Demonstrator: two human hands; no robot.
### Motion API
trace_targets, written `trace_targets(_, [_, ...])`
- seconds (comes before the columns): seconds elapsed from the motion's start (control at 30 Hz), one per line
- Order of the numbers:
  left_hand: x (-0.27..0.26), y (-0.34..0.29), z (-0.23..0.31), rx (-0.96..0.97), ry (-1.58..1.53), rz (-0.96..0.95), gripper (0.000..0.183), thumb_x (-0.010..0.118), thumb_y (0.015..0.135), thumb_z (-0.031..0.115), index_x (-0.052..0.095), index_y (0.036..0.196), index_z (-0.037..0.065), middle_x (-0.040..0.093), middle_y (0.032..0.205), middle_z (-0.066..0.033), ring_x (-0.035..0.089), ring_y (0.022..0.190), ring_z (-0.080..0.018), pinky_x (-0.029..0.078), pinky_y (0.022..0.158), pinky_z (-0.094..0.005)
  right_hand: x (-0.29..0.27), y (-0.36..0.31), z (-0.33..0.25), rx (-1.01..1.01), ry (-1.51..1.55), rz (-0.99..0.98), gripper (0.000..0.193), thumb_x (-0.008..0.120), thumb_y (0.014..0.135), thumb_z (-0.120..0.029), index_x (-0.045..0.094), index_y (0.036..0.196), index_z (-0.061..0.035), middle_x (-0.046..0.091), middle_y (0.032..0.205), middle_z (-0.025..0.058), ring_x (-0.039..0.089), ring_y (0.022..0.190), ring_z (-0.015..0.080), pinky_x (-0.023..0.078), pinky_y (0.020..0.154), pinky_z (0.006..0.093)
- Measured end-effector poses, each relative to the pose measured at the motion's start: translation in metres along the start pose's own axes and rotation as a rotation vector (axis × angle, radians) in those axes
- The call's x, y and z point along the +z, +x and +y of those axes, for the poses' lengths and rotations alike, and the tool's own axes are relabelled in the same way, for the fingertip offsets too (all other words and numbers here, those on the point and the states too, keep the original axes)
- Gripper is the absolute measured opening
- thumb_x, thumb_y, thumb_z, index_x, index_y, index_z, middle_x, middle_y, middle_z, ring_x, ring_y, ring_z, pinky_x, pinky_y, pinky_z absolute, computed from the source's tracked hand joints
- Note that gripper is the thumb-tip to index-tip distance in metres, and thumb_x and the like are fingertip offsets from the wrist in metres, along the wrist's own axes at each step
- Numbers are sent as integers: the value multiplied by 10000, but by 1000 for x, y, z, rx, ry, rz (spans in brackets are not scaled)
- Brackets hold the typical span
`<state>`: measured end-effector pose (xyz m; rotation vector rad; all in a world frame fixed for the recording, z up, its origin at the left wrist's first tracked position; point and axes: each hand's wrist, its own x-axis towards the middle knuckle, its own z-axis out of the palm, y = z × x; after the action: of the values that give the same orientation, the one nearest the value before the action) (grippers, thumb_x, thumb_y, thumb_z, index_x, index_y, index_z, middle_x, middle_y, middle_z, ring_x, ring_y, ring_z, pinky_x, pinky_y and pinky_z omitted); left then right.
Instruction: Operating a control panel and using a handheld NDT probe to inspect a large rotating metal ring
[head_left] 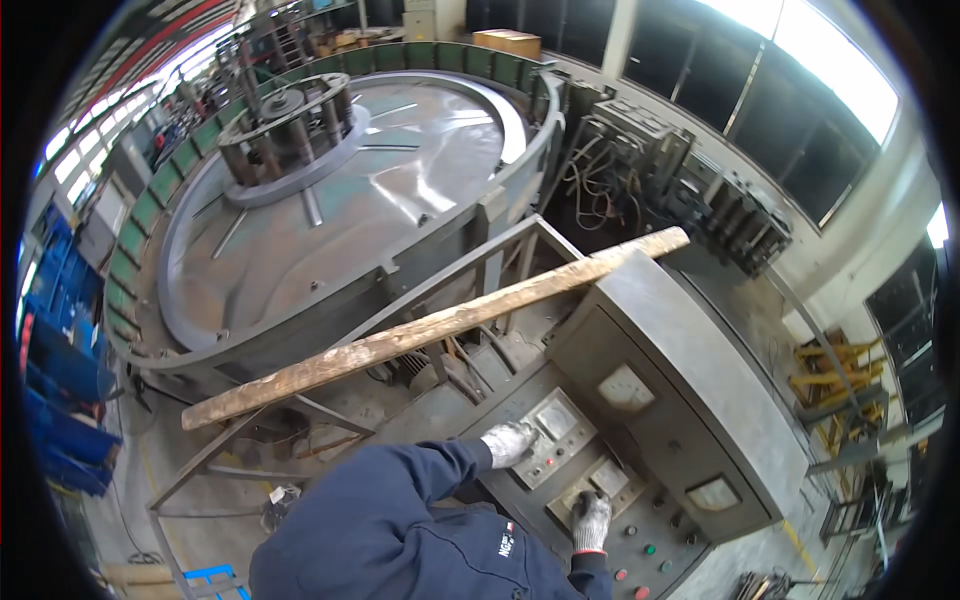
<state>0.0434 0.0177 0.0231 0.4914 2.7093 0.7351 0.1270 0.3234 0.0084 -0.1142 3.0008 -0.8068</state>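
Note:
My left hand (509, 443), in a whitish work glove, reaches to the edge of a small light panel (555, 432) with a meter, knobs and indicator lamps. Its fingers are drawn together there; whatever lies under them is hidden. Lower and to the right, my right hand (592, 522), in a dirty grey-white glove, rests at a second small panel (608, 480). The fingers are curled down against its face, covering what they touch. Both panels sit on the sloping desk of a grey control console (690, 350) with red, green and black buttons.
A long worn wooden plank (430, 335) lies across a metal frame beyond the console. Behind it stands a large round machine table (350, 220) with a green-ribbed wall. Hoses and machinery (610, 165) are at the back right, yellow racks (840, 385) at the right, blue bins (65, 350) at the left.

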Motion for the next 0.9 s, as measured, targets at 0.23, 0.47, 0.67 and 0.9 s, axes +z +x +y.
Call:
trace_targets(0.23, [7,3,-9,18,-48,40,289,702,917,207,641,1084,-21,691,1112,-270,686,1094,-449,566,936,-536,8,-2,1,-7,3,24,224,725,826,-65,724,1046,-28,658,1124,223,642,1074,417,527,947,493])
trace_targets(0.47, [21,5,-18,2,-66,113,250,711,898,184,643,1025,-20,709,975,-262,708,991,-457,581,885,-540,17,1,14,-48,22,11,232,718,819,-23,719,1049,3,665,1094,222,652,1017,409,536,924,493])
trace_targets(0.67, [15,3,-13,11,-84,121,256,705,889,171,646,1036,-30,712,991,-274,708,1008,-460,575,891,-545,9,3,13,-112,-27,8,254,740,813,-27,714,1063,13,660,1042,215,655,1001,400,537,912,490])
trace_targets(0.9, [32,10,-22,43,-59,154,287,732,876,196,652,1041,-25,718,997,-262,709,1016,-454,576,907,-541,13,5,20,-92,-53,-40,240,743,811,-29,716,1044,22,664,1046,221,670,973,395,549,887,479])
